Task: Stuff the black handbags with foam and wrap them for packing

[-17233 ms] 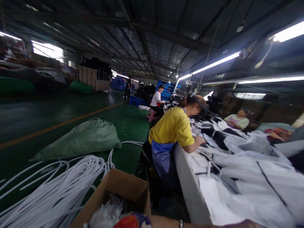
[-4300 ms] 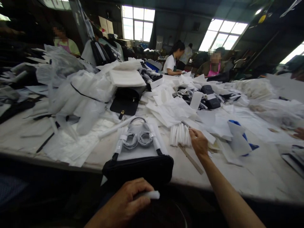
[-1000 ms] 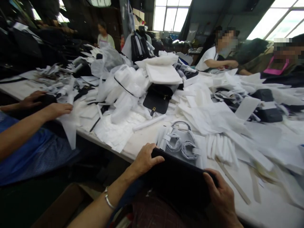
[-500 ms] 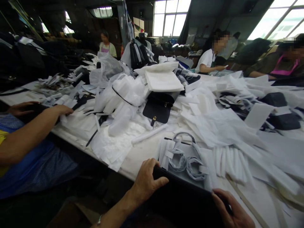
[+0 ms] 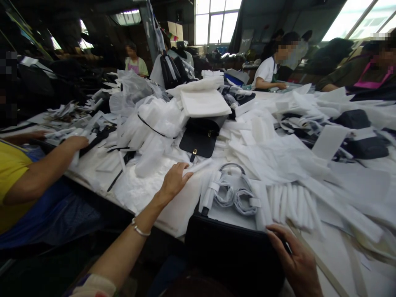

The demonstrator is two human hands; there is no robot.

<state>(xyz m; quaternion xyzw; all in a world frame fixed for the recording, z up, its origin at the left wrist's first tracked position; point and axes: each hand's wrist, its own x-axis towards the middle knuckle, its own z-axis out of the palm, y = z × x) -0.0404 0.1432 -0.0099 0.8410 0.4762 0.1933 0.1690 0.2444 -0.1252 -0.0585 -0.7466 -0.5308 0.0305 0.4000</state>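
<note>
A black bag leans at the table's near edge with its flap side toward me. My right hand grips its right upper corner, thumb and fingers on either side. Across the table reaches my left hand, its fingers and thumb closed around a white foam roll, whose left part is hidden under the hand. Behind the bag's top edge lie two coiled straps wrapped in pale film, a curved wrapped handle and white foam padding.
Several white foam rolls lie right of the bag. A black flap bag with a gold clasp sits mid-table under white foam sheets. Plastic film is heaped beside it. At left, a co-worker's arm rests over the table edge.
My left hand has let go of the bag's left corner and moved forward onto the foam roll. My right hand stays on the bag, which has tilted slightly.
</note>
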